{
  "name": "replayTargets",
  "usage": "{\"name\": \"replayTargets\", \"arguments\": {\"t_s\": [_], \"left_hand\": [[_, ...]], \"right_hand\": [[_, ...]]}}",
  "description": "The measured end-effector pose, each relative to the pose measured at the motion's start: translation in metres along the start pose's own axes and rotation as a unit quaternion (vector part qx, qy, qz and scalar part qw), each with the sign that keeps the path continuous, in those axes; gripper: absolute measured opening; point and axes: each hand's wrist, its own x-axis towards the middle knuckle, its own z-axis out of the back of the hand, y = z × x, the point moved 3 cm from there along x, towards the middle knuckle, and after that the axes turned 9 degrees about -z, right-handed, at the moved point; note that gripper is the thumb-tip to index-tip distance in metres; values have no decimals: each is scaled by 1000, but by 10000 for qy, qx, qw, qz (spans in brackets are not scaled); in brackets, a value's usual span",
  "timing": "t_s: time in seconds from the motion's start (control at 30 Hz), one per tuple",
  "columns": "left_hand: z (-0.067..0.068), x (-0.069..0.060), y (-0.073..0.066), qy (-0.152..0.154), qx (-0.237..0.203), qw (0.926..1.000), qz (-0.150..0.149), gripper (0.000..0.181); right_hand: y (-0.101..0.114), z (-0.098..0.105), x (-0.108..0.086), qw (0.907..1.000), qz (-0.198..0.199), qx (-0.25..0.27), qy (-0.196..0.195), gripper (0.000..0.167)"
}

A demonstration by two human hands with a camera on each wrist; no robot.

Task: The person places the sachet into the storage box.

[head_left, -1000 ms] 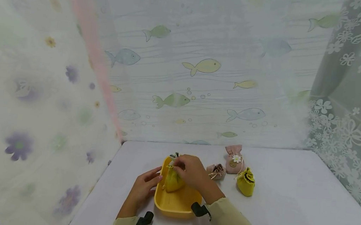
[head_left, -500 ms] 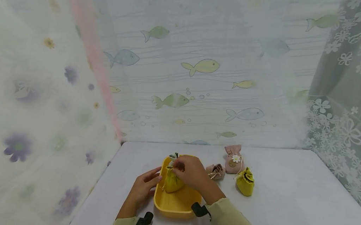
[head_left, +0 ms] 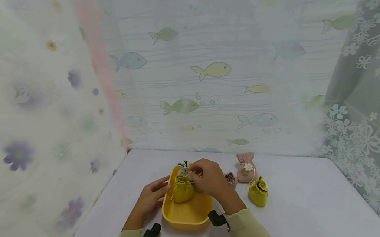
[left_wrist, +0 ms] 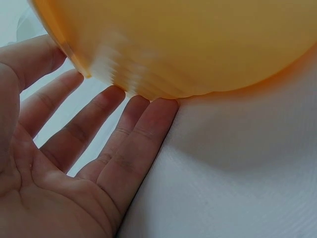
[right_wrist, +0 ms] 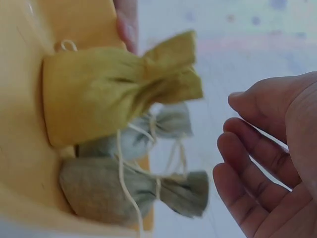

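Nothing is held by the loosely spread right hand [head_left: 210, 177], beside the yellow pouch [head_left: 183, 192]; tray [head_left: 185, 215] is touched by straightened left hand [head_left: 150, 200]; cord [right_wrist: 120, 159] snagging should be avoided.

The person's right hand [head_left: 210, 177] has let go of the yellow drawstring pouch [head_left: 183, 192] and shifted rightward, its fingers [right_wrist: 245, 191] now apart from the cloth, uncovering the pouch's gathered top [head_left: 182, 178] and hiding more of the small pinkish pouch [head_left: 232, 181] beyond.
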Motion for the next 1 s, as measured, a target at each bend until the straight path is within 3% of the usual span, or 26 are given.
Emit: {"name": "replayTargets", "arguments": {"t_s": [0.3,0.63,0.77,1.0], "left_hand": [[0,0,2,-18,43,10000,-5,65],[-1,1,2,125,-4,9999,-64,68],[0,1,3,92,37,9999,-48,66],[0,2,2,62,12,10000,-48,65]], "right_hand": [[-17,27,-12,9980,67,-222,-588,8],[-47,40,-30,9911,-602,-426,-1109,17],[-56,48,-40,9886,-909,-235,-1174,32],[-67,62,-47,9880,-1119,-63,-1067,61]]}}
